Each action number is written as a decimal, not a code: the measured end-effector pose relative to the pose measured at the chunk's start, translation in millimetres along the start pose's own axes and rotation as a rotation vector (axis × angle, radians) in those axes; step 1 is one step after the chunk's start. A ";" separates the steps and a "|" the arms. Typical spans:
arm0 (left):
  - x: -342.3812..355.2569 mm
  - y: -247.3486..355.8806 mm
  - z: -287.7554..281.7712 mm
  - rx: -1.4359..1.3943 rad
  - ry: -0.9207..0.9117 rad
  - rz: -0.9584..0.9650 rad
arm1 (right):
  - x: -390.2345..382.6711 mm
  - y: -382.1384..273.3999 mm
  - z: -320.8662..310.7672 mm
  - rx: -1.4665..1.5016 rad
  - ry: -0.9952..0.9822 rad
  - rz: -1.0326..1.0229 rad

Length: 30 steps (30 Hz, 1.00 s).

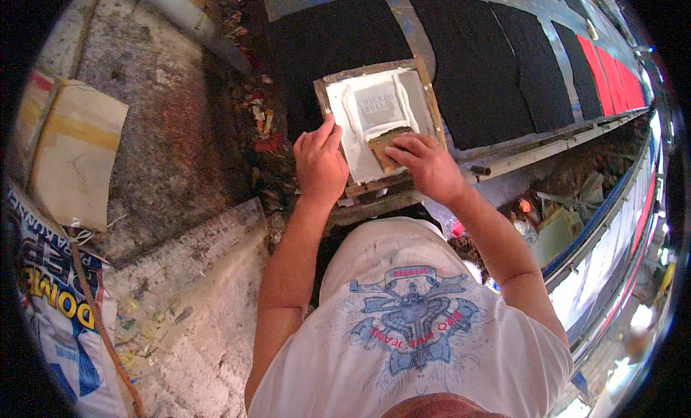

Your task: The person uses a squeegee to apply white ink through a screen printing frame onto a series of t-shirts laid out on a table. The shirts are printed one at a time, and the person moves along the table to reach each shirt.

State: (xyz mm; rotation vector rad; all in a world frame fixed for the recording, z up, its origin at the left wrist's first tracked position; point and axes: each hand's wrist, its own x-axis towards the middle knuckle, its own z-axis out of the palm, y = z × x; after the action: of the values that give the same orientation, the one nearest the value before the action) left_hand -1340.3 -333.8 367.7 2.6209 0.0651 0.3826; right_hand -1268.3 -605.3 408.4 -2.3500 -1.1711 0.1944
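Observation:
A wooden-framed printing screen lies on black cloth at the near edge of a long table. White ink coats its mesh, thickest in ridges around a grey rectangle with stencilled lettering. My left hand grips the screen's left side bar, its fingers along the wood. In my right hand is a short wooden squeegee, pinched between thumb and fingers. The squeegee rests tilted on the inked mesh in the screen's near half; its lower edge is hidden.
More black cloth pieces lie along the table to the right, with red ones farther on. A ledge runs along the table's near side, above clutter. At left are a cardboard piece and a printed sack.

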 end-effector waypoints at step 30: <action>-4.3 25.2 9.1 0.097 0.012 -0.114 | 20.9 19.0 -44.5 0.057 -0.324 -0.133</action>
State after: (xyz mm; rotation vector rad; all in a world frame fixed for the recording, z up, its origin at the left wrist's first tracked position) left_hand -1342.4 -360.6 370.9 2.6954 0.2418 0.3631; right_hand -1226.8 -615.2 439.4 -2.2360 -1.4463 0.5710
